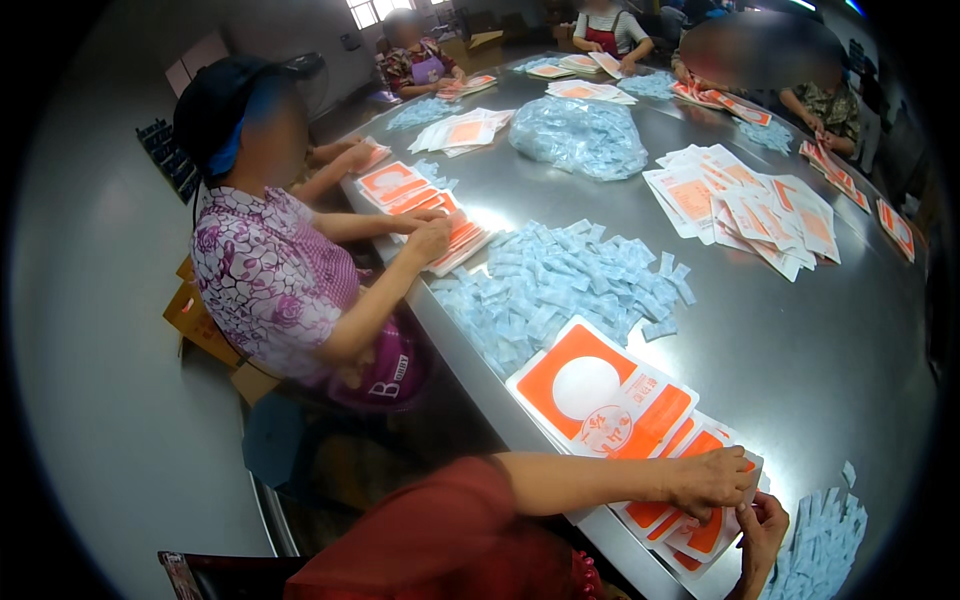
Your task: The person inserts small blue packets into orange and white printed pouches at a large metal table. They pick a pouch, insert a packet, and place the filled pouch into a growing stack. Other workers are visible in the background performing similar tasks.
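The orange-and-white pouches [610, 400] lie fanned in a stack at 5 o'clock on the grey metal surface [800, 340]. The left hand [712, 480] rests flat on the top pouch; the right hand [762, 530] pinches its edge. Pale blue sachets [560, 285] lie piled at 11 o'clock of the stack. Other people sit around.

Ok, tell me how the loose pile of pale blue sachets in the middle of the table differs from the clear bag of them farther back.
The loose sachet pile lies spread flat on the steel table; the bagged sachets sit heaped in a rounded mound. The loose pile is uncovered, each sachet distinct; the bagged ones are blurred behind clear plastic. The pile lies nearer the orange-and-white pouches. Both hold small pale blue sachets.
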Motion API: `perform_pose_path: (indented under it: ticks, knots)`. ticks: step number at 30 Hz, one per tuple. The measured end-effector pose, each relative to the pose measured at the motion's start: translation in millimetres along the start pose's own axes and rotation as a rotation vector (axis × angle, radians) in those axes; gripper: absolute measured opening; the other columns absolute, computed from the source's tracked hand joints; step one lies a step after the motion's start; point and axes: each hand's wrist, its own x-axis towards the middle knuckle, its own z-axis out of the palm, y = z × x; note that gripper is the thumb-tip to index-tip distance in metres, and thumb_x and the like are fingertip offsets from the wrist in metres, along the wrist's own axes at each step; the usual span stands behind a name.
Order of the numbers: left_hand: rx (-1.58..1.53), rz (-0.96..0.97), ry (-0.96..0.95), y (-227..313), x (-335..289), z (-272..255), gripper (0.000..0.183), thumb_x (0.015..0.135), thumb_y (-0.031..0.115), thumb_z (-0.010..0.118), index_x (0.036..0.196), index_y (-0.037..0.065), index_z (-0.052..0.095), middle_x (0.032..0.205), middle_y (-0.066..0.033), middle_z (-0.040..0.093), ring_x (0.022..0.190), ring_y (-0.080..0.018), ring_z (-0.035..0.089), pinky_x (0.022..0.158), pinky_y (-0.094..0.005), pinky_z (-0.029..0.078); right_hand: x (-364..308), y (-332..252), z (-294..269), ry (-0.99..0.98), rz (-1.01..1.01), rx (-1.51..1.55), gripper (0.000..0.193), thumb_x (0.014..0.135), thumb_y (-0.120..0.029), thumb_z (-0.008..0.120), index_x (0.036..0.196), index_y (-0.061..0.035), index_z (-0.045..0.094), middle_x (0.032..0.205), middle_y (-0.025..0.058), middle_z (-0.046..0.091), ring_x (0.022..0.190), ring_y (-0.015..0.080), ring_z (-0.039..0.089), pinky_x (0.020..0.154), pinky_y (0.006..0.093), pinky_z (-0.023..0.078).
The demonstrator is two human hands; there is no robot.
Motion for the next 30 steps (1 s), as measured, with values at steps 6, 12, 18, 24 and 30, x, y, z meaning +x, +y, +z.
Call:
perform_pose_path:
  ticks: [6,12,18,24,30]
  knots:
    - [0.021,0.015,0.060,1,-1,-1,0.041,0.048,0.014,0.075,0.086,0.009,0.062,0.085,-0.0011,0.053,0.081,-0.0221,0.047,0.077,-0.0364,0.037,2,-7,-4,-0.160,0.118,0.125,0.028,0.081,-0.022,0.067,0.085,0.0042,0.058,0.060,0.0036,0.057,0.042,0.0072,0.048,0.033,0.0200,0.034]
    - [0.012,0.045,0.119,4,3,-4,0.071,0.051,0.010,0.074,0.118,0.008,0.049,0.123,-0.0130,0.048,0.084,-0.0272,0.049,0.079,-0.0382,0.038,9,31,4,-0.135,-0.106,0.394,0.027,0.087,-0.027,0.062,0.083,-0.0007,0.058,0.065,0.0007,0.058,0.048,0.0052,0.050,0.039,0.0194,0.038]
    - [-0.061,0.103,0.174,-2,3,1,0.069,0.059,0.009,0.071,0.122,0.008,0.044,0.134,-0.0159,0.039,0.103,-0.0345,0.049,0.090,-0.0475,0.037,9,31,8,-0.137,-0.097,0.375,0.021,0.093,-0.016,0.051,0.100,0.0033,0.056,0.094,0.0061,0.061,0.085,0.0121,0.056,0.074,0.0248,0.045]
    - [0.020,0.115,0.106,5,8,-8,0.058,0.061,0.009,0.066,0.115,0.008,0.047,0.112,-0.0118,0.052,0.107,-0.0359,0.046,0.099,-0.0631,0.025,-5,7,30,-0.043,-0.160,0.297,0.017,0.089,-0.009,0.053,0.098,0.0044,0.058,0.087,0.0049,0.062,0.078,0.0112,0.057,0.069,0.0234,0.045]
    - [0.048,-0.101,0.056,-4,9,6,0.049,0.061,0.006,0.063,0.109,0.006,0.052,0.083,-0.0067,0.056,0.099,-0.0298,0.048,0.102,-0.0558,0.026,3,-30,-11,-0.061,-0.199,0.075,0.016,0.083,-0.010,0.060,0.093,0.0026,0.061,0.071,0.0037,0.060,0.056,0.0098,0.055,0.051,0.0208,0.043]
